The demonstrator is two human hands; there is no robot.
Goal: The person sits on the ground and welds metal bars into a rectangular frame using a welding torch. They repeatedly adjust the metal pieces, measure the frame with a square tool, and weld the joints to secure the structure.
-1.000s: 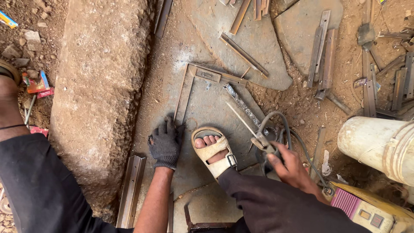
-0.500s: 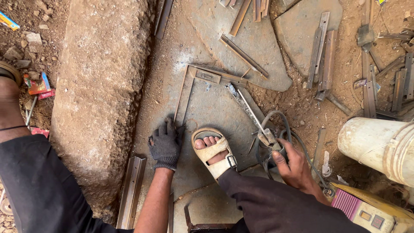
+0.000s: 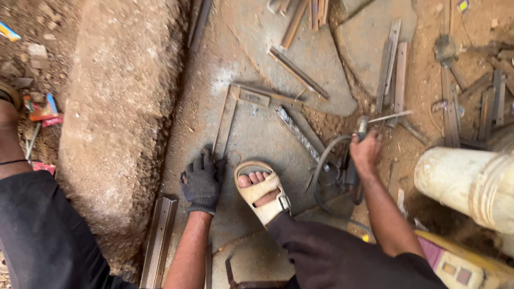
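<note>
Head view of a welding setup on a concrete floor (image 3: 257, 32). The left hand (image 3: 202, 184), in a dark knit glove, lies flat with its grip spread apart on the lower end of an angle-iron frame (image 3: 235, 107), pressing it to the floor. A sandalled foot (image 3: 261, 191) rests just beside this hand, toes bare. The right hand (image 3: 365, 152), ungloved, has its grip clamped on an electrode holder (image 3: 357, 140) that carries a thin welding rod (image 3: 390, 116); the rod points away to the right, well apart from the frame. A black cable (image 3: 323, 174) loops from the holder across the floor between foot and right forearm.

Hazards, as judged from this arrangement: the bare right hand and exposed toes lie near the work, so spatter or hot metal could burn them. The cable loop sits close to the foot and could snag, jerking the rod off line. The frame is held only by hand pressure and may shift. Loose steel strips (image 3: 395, 64) and a white plastic drum (image 3: 471, 179) crowd the right side, limiting arm movement.
</note>
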